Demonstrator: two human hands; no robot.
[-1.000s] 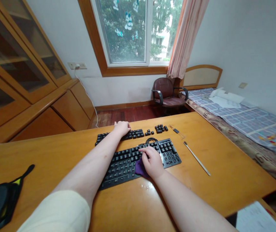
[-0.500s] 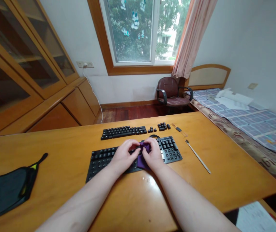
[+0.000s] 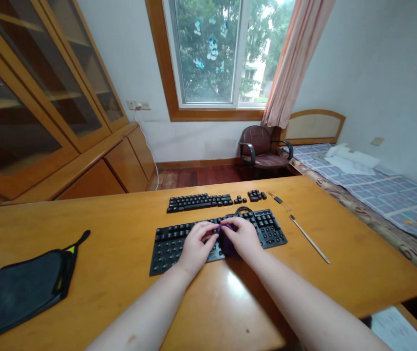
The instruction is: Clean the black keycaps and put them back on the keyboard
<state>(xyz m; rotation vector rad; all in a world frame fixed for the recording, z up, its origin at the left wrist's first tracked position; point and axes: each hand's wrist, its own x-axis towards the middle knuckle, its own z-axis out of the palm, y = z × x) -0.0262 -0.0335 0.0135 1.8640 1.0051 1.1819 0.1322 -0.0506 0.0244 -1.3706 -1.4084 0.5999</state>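
A black keyboard (image 3: 168,252) lies on the desk under both hands. Many of its keycaps are off, so bare switches show, while the top row and some right-hand keys still carry caps. Over its middle, my right hand (image 3: 244,237) is closed on a purple cloth (image 3: 228,245), which hangs down below the fingers. My left hand (image 3: 198,247) is pinched close against the cloth's upper edge. Whatever small thing is between its fingertips is too small and too covered to name. Behind the keyboard, removed keycaps (image 3: 199,202) sit grouped in rows.
Right of the keyboard lie a thin brush (image 3: 310,240) and a wire keycap puller (image 3: 278,200). A dark pouch (image 3: 29,282) rests at the desk's left. Coiled cable (image 3: 244,210) is behind the keyboard. Beyond the desk stand a chair (image 3: 257,141) and a bed (image 3: 387,195).
The camera view has shifted, so everything appears farther right and slightly lower. Both hands stay together over the keyboard's middle; the right fingers now cover more of the purple cloth.
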